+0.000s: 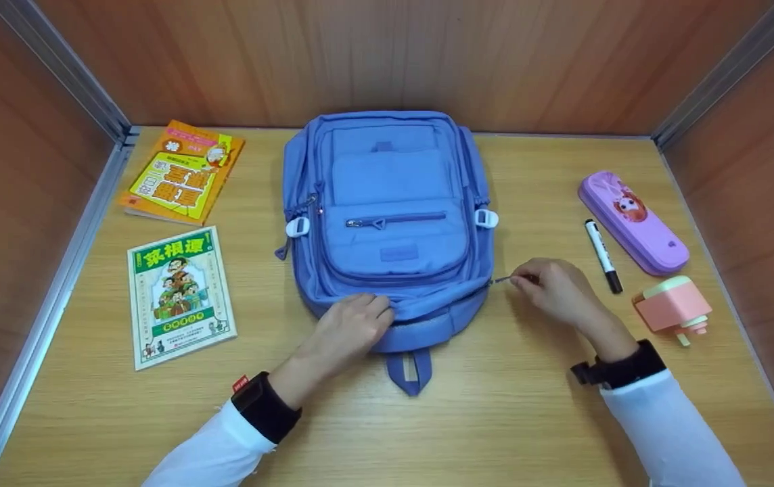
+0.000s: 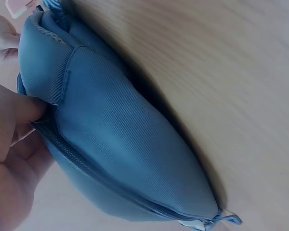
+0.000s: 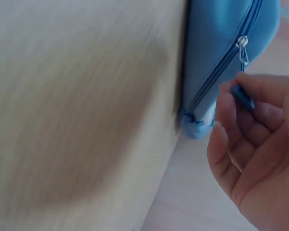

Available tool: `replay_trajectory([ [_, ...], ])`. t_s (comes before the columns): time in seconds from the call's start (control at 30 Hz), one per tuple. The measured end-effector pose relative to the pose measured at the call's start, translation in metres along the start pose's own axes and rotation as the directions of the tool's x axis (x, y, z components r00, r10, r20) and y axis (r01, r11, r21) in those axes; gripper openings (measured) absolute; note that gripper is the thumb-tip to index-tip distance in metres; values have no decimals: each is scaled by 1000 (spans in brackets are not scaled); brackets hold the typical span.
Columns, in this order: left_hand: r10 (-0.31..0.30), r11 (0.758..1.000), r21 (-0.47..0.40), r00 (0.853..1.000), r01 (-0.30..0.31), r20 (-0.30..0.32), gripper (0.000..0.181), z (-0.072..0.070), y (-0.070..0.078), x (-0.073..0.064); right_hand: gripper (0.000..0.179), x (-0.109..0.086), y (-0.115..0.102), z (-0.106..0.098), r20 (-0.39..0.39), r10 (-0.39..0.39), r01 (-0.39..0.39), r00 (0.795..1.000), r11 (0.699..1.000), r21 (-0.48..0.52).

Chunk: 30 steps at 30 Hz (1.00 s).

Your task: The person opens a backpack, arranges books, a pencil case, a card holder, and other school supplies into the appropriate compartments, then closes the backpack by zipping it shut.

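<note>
A blue backpack (image 1: 387,182) lies flat in the middle of the table, its top handle (image 1: 413,379) toward the person. My left hand (image 1: 354,323) grips the backpack's fabric by the zipper at its near edge; in the left wrist view the thumb (image 2: 26,109) is on one side and fingers curl behind. At the bag's near right side, my right hand (image 1: 556,289) pinches the zipper pull (image 3: 242,96). That pull hangs from a metal slider (image 3: 242,41) on the closed-looking zipper line in the right wrist view.
On the left lie an orange book (image 1: 184,172) and a green-and-white book (image 1: 180,297). To the right are a purple pencil case (image 1: 657,243), a black-and-white marker (image 1: 603,256) and a pink-and-green block-like object (image 1: 674,304). Wooden panels (image 1: 387,61) wall the table in.
</note>
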<state>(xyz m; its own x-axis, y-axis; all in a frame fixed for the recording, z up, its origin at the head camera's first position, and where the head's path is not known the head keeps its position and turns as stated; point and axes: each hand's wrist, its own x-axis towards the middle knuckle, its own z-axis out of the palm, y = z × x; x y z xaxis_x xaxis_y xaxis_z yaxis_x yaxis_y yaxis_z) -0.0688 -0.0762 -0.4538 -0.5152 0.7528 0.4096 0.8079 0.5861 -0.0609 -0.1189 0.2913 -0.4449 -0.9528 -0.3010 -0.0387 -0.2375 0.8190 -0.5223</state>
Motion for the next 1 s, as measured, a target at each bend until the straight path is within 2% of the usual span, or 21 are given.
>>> replay_trajectory([
  [0.1, 24, 1000, 12, 1000, -24, 1, 20, 1, -4, -3, 16, 14, 7, -3, 23, 38, -38, 999, 999, -23],
  [0.3, 100, 984, 143, 994, -105, 36, 15, 2, -7, -4, 18, 44, 20, -9, 27, 66, -64, 997, 995, -79],
  [0.37, 112, 979, 163, 993, -118, 45, 12, 2, -7, -5, 19, 53, 23, -10, 17, 62, -60, 998, 993, -100],
  [0.57, 101, 980, 167, 994, -108, 50, 12, 2, -6, -8, 21, 81, 29, -7, -19, 59, -61, 998, 988, -144],
  [0.73, 96, 981, 162, 994, -103, 54, 14, 3, -5, -8, 21, 97, 32, -3, -69, 67, -78, 995, 981, -176],
  [1.0, 89, 986, 140, 996, -88, -1, 12, 4, -5, -12, 23, 116, 28, 3, -152, 92, -123, 984, 971, -207],
])
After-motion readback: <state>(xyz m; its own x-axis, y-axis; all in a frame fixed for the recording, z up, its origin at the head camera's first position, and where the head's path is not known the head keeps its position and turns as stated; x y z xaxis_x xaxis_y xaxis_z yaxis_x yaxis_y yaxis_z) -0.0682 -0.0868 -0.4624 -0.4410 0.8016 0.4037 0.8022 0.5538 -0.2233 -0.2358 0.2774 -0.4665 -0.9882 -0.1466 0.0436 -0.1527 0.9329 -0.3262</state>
